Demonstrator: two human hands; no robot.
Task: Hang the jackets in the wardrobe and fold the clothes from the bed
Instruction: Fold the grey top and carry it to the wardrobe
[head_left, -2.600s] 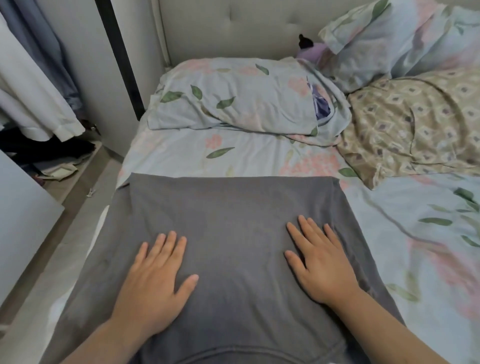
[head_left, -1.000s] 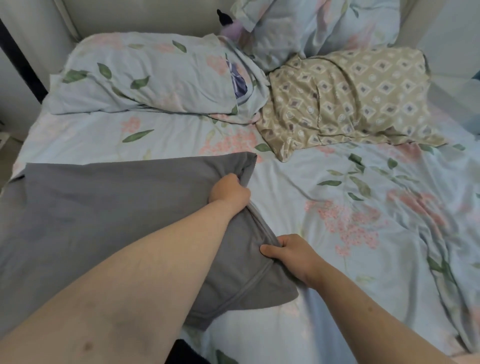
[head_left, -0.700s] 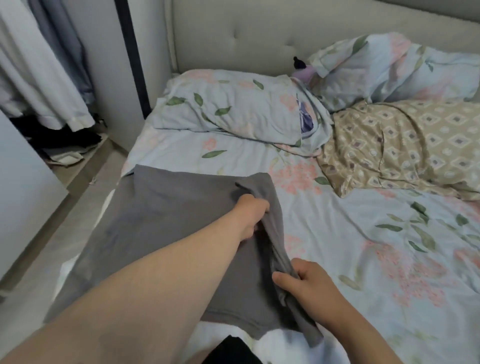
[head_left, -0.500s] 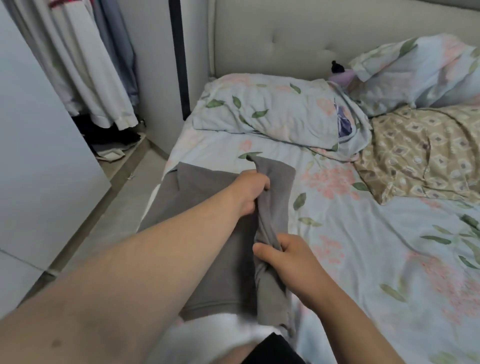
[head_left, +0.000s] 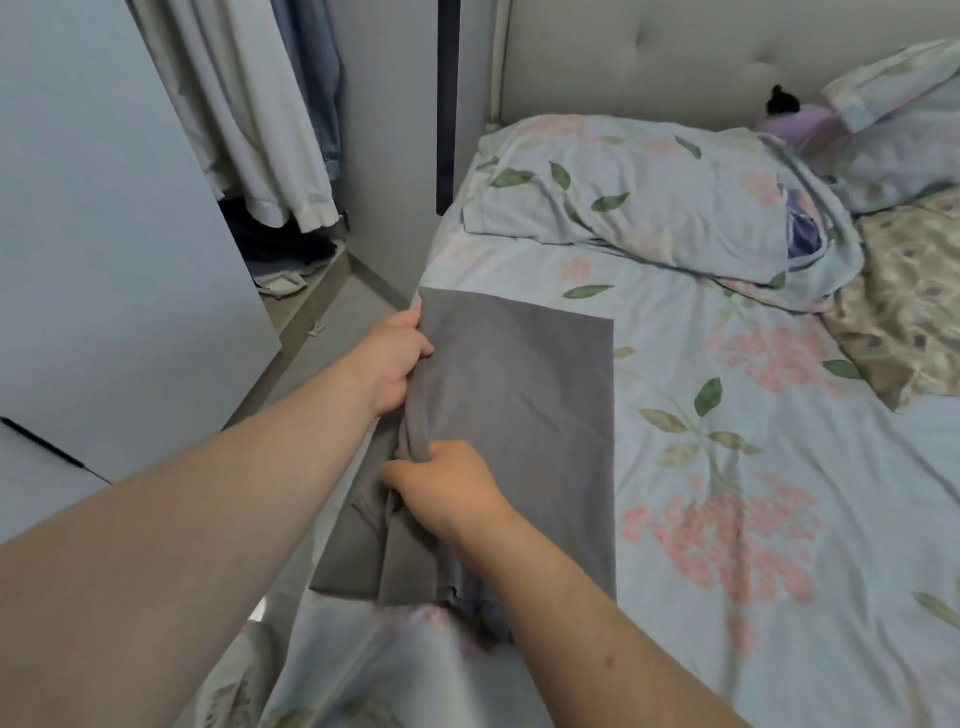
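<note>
While left hand (head_left: 395, 358), right hand (head_left: 448, 489) grip: one garment (head_left: 524, 395).

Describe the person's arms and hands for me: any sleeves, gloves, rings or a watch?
The left hand and right hand are bare: no gloves, and no rings, watch or wristband on the parts that show. Both forearms are uncovered right to the frame edge, so no sleeve is in view. No cables or markings.

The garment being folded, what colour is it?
Plain dark grey garment, clearest in the head view.

The near hem of the grey garment (head_left: 519, 405) is blurred.
</note>
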